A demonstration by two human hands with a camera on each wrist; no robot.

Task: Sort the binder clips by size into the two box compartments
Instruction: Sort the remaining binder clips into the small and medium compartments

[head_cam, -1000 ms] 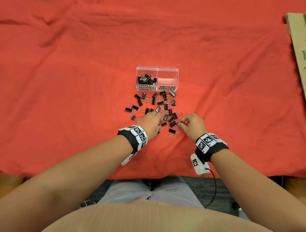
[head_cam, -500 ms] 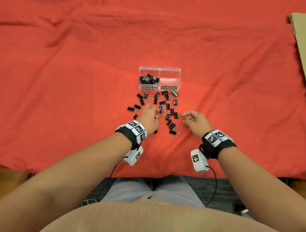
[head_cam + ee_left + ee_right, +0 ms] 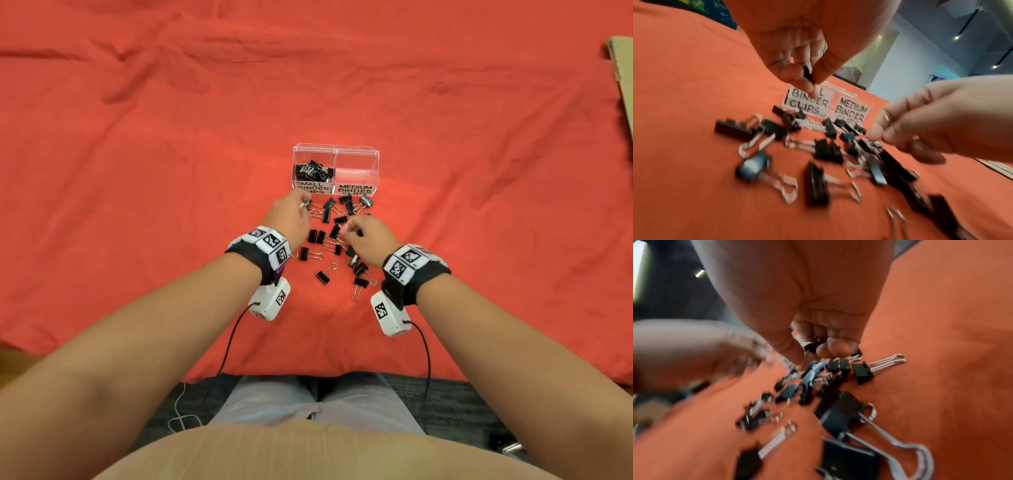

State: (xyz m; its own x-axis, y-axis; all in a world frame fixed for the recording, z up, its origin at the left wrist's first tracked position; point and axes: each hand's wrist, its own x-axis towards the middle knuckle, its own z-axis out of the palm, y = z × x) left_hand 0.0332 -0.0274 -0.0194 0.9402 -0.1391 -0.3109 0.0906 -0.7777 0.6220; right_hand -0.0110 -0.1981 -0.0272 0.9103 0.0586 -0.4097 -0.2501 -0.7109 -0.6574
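Left hand: my left hand (image 3: pixel 287 216) has lifted off the pile since 0.5 s ago and now sits just in front of the box's left compartment, thumb and fingertips (image 3: pixel 797 76) pinching 1 small black clip (image 3: pixel 808 75).
Left compartment: the side labelled SMALL BINDER CLIPS (image 3: pixel 313 163) holds a heap of little black clips, same as before.
Right compartment: the side labelled MEDIUM BINDER CLIPS (image 3: pixel 357 164) shows no clips that I can see.
Pile: the loose binder clips (image 3: pixel 337 236) lie scattered on the red cloth (image 3: pixel 137 171) just in front of the box, between my 2 hands.
Right hand: my right hand (image 3: pixel 370 238) has slid left into the pile, fingers curled down; the right wrist view shows something small and black at my fingertips (image 3: pixel 830 347), but it is too blurred to tell whether I grip it.
Far right: a cardboard edge (image 3: pixel 621 72) lies on the cloth.
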